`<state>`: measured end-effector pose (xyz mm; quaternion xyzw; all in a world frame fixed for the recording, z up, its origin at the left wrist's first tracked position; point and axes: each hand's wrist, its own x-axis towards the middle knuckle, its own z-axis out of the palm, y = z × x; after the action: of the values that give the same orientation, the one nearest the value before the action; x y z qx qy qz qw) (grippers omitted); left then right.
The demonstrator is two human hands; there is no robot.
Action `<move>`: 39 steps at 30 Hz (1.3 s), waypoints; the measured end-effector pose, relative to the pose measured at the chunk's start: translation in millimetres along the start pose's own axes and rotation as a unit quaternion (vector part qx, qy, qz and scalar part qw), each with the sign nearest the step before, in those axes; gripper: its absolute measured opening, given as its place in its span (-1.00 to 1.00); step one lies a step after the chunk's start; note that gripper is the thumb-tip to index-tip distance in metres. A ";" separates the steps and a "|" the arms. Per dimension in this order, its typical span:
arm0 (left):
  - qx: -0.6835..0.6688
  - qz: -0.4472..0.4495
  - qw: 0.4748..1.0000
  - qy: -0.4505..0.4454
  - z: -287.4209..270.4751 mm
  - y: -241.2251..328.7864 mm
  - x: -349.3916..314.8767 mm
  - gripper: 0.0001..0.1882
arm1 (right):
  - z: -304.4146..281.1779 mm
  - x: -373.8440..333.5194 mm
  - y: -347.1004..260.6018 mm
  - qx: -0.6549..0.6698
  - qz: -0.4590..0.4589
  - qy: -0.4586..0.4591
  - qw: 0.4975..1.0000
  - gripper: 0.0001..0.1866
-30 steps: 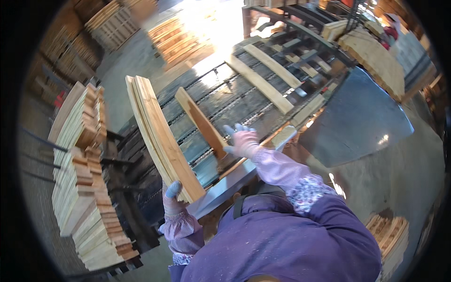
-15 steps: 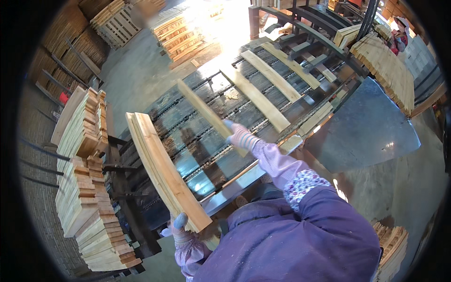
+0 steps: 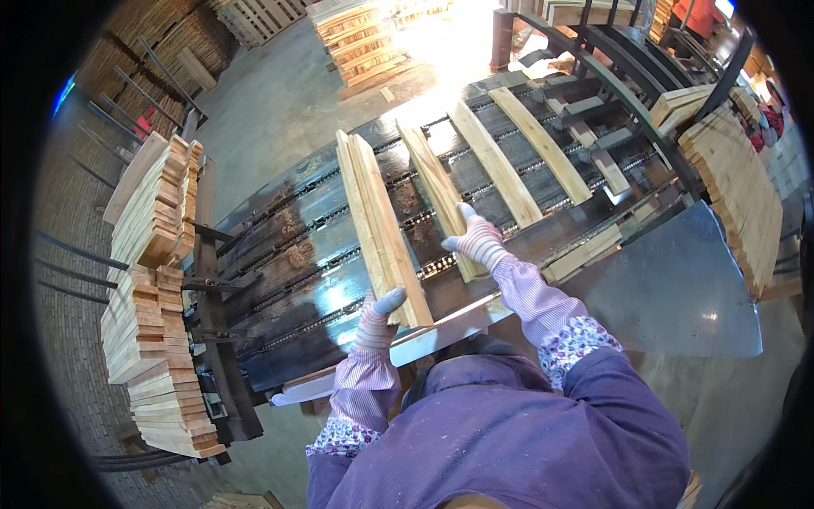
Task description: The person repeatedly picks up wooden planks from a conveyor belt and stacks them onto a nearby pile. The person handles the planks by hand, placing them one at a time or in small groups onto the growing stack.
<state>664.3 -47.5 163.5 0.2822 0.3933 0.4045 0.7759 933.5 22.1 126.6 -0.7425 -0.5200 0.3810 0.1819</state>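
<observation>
My left hand (image 3: 379,321), in a striped glove with grey fingertips, grips the near end of a couple of wooden boards (image 3: 373,225) lying side by side on the dark chain conveyor (image 3: 292,280). Just right of them, my right hand (image 3: 476,239), gloved alike, is closed on the edge of another wooden board (image 3: 431,174), thumb on the near side of its fingers. Farther right, two single boards, a wide one (image 3: 496,163) and a paler one (image 3: 543,144), lie spaced apart across the chains. The boards' undersides are hidden.
Tall stacks of boards (image 3: 157,339) stand against metal rods at the left. A metal sheet (image 3: 678,280) slopes at the right, below another board stack (image 3: 738,182). Black machine frames (image 3: 627,76) rise at the far right. Stacked timber (image 3: 360,42) sits on the floor beyond the conveyor.
The boards in my left hand have moved right and now rest on the conveyor. My right hand has shifted right along with its board. The view has turned left.
</observation>
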 end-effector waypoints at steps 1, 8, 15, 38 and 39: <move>0.019 0.003 1.000 0.000 8.7 -4.9 10.8 -0.15 | 5.1 5.6 15.9 0.186 -0.068 0.002 0.980 0.13; -0.044 -0.004 0.999 0.023 30.5 -96.2 67.7 -0.05 | 9.4 -10.9 50.6 0.377 -0.052 -0.192 0.905 0.09; -0.136 -0.001 0.990 0.020 58.0 -110.2 80.0 -0.17 | -30.5 12.0 74.6 0.430 -0.071 -0.261 0.861 0.12; 0.586 -0.123 0.712 0.367 130.1 -99.5 116.5 0.08 | -156.2 25.5 175.9 0.361 -0.118 -0.097 0.920 -0.03; 0.581 -0.120 0.713 0.373 130.2 -100.8 116.7 0.10 | -159.6 26.2 187.5 0.360 -0.126 -0.093 0.920 -0.04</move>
<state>856.8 -15.7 111.9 0.4539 0.8390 0.0722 0.2912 1177.2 -7.5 94.5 -0.5165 -0.4514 0.5837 0.4344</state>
